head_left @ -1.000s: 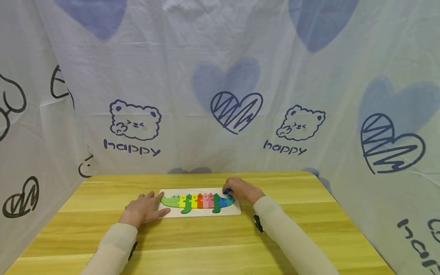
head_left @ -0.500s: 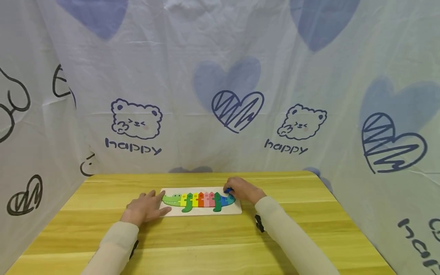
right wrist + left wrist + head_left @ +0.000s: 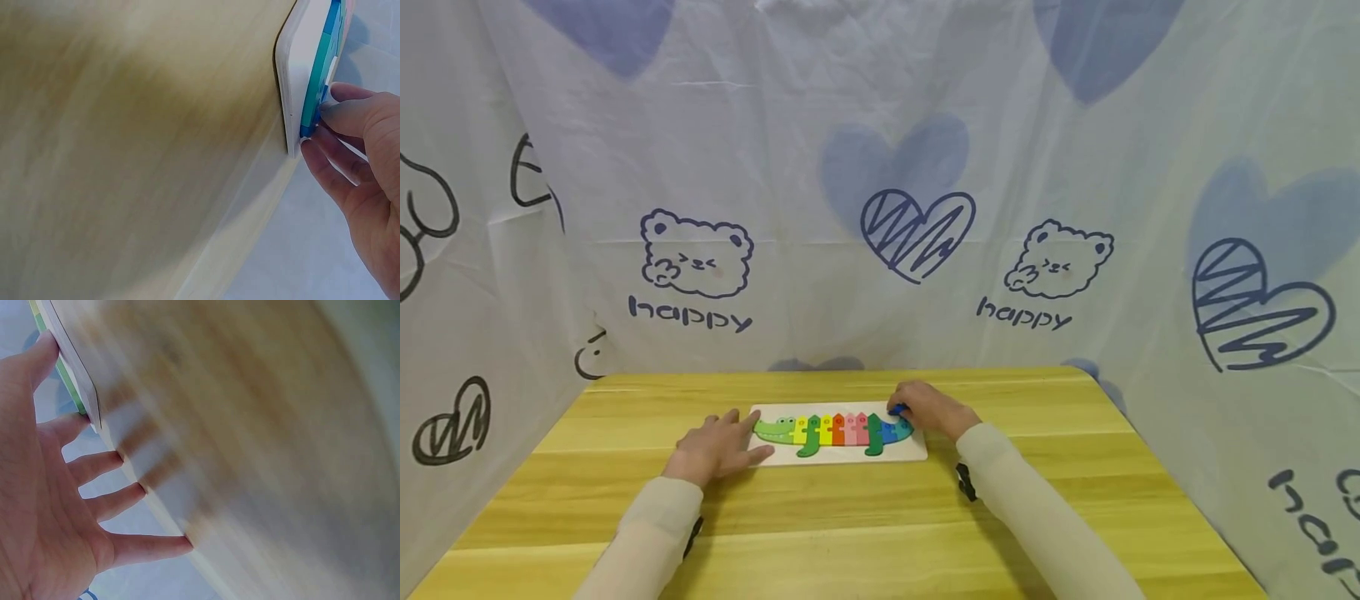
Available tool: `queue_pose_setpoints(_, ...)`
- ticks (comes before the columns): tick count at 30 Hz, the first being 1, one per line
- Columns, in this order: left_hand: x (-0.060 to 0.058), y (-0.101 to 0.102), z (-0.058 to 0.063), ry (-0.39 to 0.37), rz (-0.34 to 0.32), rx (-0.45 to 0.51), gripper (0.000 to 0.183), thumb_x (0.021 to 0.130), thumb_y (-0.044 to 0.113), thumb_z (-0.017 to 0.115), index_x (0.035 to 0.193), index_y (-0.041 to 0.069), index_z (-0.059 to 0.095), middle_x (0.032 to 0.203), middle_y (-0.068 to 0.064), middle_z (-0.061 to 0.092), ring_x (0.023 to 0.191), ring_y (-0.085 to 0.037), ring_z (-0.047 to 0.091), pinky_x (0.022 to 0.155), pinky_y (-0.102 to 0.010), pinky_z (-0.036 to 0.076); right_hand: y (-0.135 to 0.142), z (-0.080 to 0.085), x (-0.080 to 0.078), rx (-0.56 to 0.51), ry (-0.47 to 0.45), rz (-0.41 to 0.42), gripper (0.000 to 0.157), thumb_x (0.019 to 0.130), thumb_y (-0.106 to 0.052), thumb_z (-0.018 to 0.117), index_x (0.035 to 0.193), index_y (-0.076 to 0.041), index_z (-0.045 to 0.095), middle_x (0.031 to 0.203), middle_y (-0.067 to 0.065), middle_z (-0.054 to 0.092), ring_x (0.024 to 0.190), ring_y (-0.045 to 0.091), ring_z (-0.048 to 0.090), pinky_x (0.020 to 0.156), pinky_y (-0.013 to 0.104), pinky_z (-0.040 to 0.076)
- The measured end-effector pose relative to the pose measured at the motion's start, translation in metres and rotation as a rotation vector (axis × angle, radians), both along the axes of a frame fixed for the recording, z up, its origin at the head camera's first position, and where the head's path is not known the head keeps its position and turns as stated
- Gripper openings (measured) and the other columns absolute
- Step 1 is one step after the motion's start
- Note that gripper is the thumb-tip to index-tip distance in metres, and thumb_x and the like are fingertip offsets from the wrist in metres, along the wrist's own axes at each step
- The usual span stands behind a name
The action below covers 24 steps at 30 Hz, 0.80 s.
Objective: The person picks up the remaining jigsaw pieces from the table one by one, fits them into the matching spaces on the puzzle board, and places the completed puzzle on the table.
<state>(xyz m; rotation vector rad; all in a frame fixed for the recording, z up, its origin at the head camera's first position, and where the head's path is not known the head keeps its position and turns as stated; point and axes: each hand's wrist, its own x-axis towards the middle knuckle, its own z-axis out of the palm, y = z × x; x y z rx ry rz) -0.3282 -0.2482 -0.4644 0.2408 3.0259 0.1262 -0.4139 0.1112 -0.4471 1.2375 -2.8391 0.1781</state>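
A crocodile puzzle of several coloured pieces lies in a pale wooden board, its green head at the left and blue tail at the right. At the board's left end my left hand is spread, with thumb and index finger at the board; in the left wrist view the other fingertips touch the table. My right hand is at the upper right corner, thumb and fingers pinching a dark blue puzzle piece at the tail. In the right wrist view that piece is mostly hidden by the fingers.
The board lies on a yellow wood-grain table. Behind it hangs a white cloth printed with hearts, bears and the word happy, with more cloth along both sides.
The head view has tilted slightly, so the scene shifts a little. Both hands stay at the same ends of the board, the right one still pinching the dark blue puzzle piece.
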Motion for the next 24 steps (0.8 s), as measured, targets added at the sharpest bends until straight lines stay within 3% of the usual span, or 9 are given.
queue_pose_setpoints(24,0.0035,0.0009,0.0029,-0.024,0.004,0.011,0.087,0.085,0.074,0.042,0.149,0.017,0.032,0.149,-0.024,0.035,0.128,-0.054,0.037,0.088,-0.073,0.041,0.0079,0.003,0.0095,-0.001,0.003,-0.038,0.023,0.092,-0.01,0.062,0.113,-0.012,0.07,0.112,0.003,0.067,0.104,0.018,0.061,0.098,0.034,0.051)
